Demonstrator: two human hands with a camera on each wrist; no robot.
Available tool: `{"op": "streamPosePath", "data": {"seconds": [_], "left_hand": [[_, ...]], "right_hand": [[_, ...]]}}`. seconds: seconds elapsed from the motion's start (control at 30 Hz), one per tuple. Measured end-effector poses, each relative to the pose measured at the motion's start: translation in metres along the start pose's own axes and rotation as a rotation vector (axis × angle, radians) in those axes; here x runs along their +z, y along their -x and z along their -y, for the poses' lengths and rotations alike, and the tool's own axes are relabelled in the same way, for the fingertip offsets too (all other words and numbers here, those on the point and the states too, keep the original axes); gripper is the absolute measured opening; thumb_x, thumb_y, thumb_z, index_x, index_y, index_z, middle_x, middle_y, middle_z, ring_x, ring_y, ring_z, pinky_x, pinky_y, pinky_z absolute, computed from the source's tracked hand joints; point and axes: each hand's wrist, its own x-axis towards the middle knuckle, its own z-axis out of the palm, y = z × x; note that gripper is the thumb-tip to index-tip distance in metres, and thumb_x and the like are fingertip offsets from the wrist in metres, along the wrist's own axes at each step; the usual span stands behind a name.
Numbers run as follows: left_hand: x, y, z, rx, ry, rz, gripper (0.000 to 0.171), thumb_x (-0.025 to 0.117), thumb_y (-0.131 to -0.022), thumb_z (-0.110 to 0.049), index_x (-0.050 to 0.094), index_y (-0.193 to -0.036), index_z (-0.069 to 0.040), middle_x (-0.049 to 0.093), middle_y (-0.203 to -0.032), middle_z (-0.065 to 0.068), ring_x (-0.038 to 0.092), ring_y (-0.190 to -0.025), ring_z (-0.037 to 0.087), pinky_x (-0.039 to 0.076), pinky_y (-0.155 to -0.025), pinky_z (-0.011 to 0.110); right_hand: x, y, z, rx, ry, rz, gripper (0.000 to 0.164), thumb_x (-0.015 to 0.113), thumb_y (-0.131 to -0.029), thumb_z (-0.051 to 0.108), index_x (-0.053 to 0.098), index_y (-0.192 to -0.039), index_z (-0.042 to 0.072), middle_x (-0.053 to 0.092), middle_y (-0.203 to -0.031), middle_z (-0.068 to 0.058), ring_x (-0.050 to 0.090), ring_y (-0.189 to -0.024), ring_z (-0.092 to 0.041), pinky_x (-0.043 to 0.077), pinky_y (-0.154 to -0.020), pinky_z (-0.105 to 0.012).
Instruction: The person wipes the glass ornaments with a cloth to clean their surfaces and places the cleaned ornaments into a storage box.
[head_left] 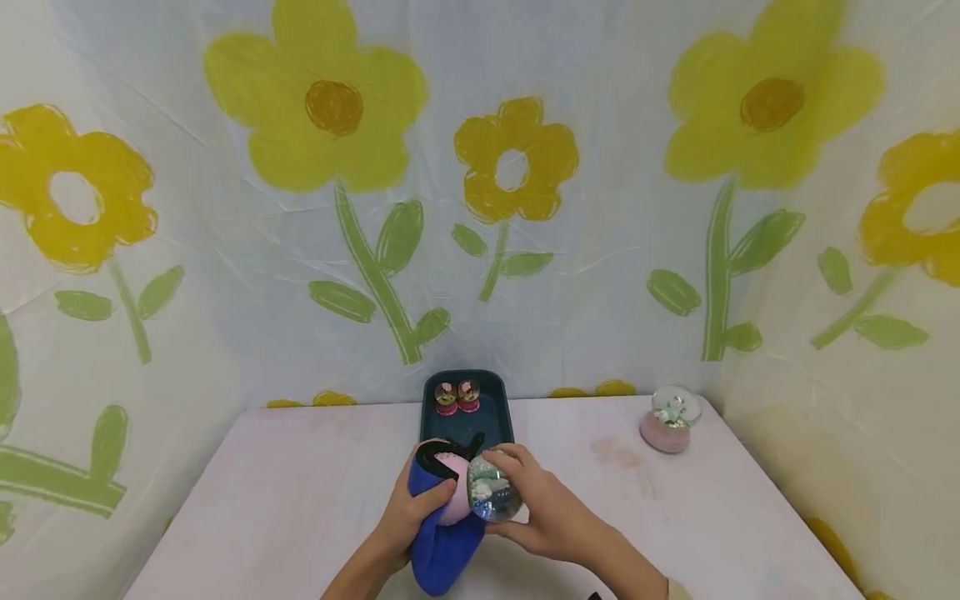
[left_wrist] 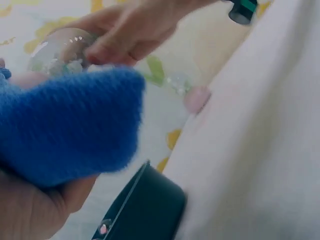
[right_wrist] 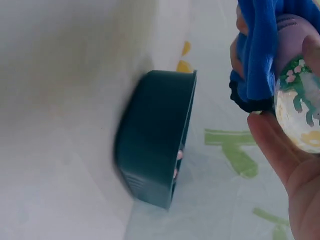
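- A pale, creased backdrop (head_left: 600,258) fills the upper part of the head view and both sides, printed with big yellow and orange flowers (head_left: 375,133) on green stems.
- A whitish-pink table (head_left: 315,492) spreads across the lower part of the head view, its far edge meeting the backdrop.
- A dark teal tray (head_left: 492,423) with rounded corners and raised walls sits at the table's far edge, just below centre of the frame.
- A blue cloth (head_left: 442,562) with a black edge hangs in folds at lower centre, wrapped partly about the held globe's base. From the left wrist it looks fluffy.
- The snow globe (head_left: 493,492), at lower centre, is held on its side: pink base to the left, clear ball to the right. The right wrist view shows a green and white figure and pink flowers inside.
- The right hand (head_left: 540,504), right of the globe, curves its fingers and thumb round the ball.
- The left hand (head_left: 412,508), left of the globe, grips the cloth against the base, thumb laid across the front.
- A second globe (head_left: 666,431), also pink-based, rests at the table's far right.
- Two tiny globes (head_left: 468,396) with pinkish-red bases stand side by side in the tray's far end.
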Motion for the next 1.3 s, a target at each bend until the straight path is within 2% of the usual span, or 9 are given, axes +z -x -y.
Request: {"op": "streamPosePath", "data": {"seconds": [0.17, 0.27, 0.37, 0.47, 0.53, 0.73, 0.97, 1.13, 1.3], "left_hand": [[-0.001, 0.002, 0.005, 0.052, -0.044, -0.02, 0.056, 0.07, -0.085, -0.018, 0.043, -0.134, -0.015, 0.054, -0.119, 0.019, 0.055, -0.104, 0.033, 0.05, -0.083, 0.045], [-0.001, 0.005, 0.006, 0.078, -0.122, -0.043, 0.059, 0.075, -0.081, -0.017, 0.047, -0.133, -0.02, 0.055, -0.117, 0.017, 0.057, -0.101, 0.033, 0.052, -0.079, 0.043], [-0.001, 0.008, 0.007, 0.115, -0.237, -0.049, 0.066, 0.079, -0.078, -0.015, 0.047, -0.134, -0.024, 0.052, -0.128, 0.015, 0.057, -0.101, 0.032, 0.052, -0.077, 0.042], [-0.001, 0.013, 0.009, 0.137, -0.335, -0.052, 0.07, 0.082, -0.075, -0.017, 0.046, -0.135, -0.026, 0.046, -0.137, 0.012, 0.056, -0.102, 0.031, 0.052, -0.078, 0.041], [-0.002, 0.015, 0.011, 0.14, -0.355, -0.058, 0.071, 0.082, -0.075, -0.017, 0.046, -0.135, -0.026, 0.046, -0.138, 0.012, 0.057, -0.101, 0.031, 0.052, -0.077, 0.04], [-0.007, 0.014, 0.014, 0.095, -0.201, -0.054, 0.068, 0.075, -0.08, -0.016, 0.042, -0.139, -0.02, 0.054, -0.123, 0.017, 0.055, -0.103, 0.035, 0.05, -0.08, 0.044], [-0.007, 0.005, 0.009, 0.077, -0.177, -0.01, 0.071, 0.079, -0.077, -0.017, 0.045, -0.14, -0.022, 0.046, -0.136, 0.013, 0.054, -0.106, 0.035, 0.05, -0.081, 0.046], [-0.008, 0.005, 0.011, 0.069, -0.166, 0.015, 0.068, 0.078, -0.078, -0.018, 0.045, -0.138, -0.021, 0.046, -0.134, 0.016, 0.054, -0.106, 0.035, 0.049, -0.082, 0.045], [-0.01, 0.009, 0.023, 0.068, -0.168, 0.026, 0.07, 0.078, -0.078, -0.017, 0.043, -0.139, -0.021, 0.047, -0.131, 0.017, 0.055, -0.104, 0.034, 0.051, -0.081, 0.044]], "right_hand": [[0.004, 0.001, -0.007, 0.043, -0.137, -0.023, 0.089, 0.083, -0.078, 0.032, 0.033, -0.148, 0.009, 0.049, -0.136, -0.006, 0.055, -0.111, -0.017, 0.052, -0.085, -0.036], [0.006, 0.001, -0.008, 0.158, -0.228, -0.025, 0.081, 0.081, -0.079, 0.03, 0.038, -0.146, 0.016, 0.06, -0.124, -0.004, 0.06, -0.096, -0.014, 0.054, -0.07, -0.033], [0.009, 0.003, -0.006, 0.319, -0.43, -0.004, 0.062, 0.074, -0.086, 0.025, 0.046, -0.14, 0.018, 0.065, -0.11, -0.005, 0.063, -0.082, -0.015, 0.055, -0.057, -0.034], [0.014, 0.007, -0.002, 0.461, -0.644, 0.033, 0.048, 0.065, -0.092, 0.023, 0.047, -0.136, 0.013, 0.063, -0.107, -0.012, 0.067, -0.077, -0.023, 0.056, -0.057, -0.04], [0.015, 0.008, 0.001, 0.527, -0.741, 0.05, 0.051, 0.064, -0.093, 0.022, 0.043, -0.139, 0.014, 0.059, -0.11, -0.014, 0.067, -0.077, -0.028, 0.056, -0.057, -0.044], [0.017, 0.011, -0.003, 0.351, -0.602, 0.016, 0.093, 0.086, -0.075, 0.018, 0.032, -0.15, 0.024, 0.049, -0.135, -0.009, 0.057, -0.103, -0.025, 0.056, -0.065, -0.035], [0.014, 0.009, -0.011, 0.202, -0.494, -0.105, 0.087, 0.088, -0.07, 0.006, 0.044, -0.144, 0.018, 0.059, -0.125, -0.006, 0.062, -0.089, -0.018, 0.055, -0.058, -0.035], [0.006, 0.005, -0.008, 0.268, -0.516, -0.059, 0.077, 0.086, -0.074, 0.016, 0.047, -0.141, 0.011, 0.063, -0.115, -0.007, 0.063, -0.08, -0.017, 0.054, -0.062, -0.034], [0.009, 0.007, -0.003, 0.463, -0.661, -0.013, 0.067, 0.08, -0.081, 0.015, 0.049, -0.14, 0.014, 0.057, -0.125, -0.014, 0.063, -0.088, -0.022, 0.055, -0.068, -0.032]]}}
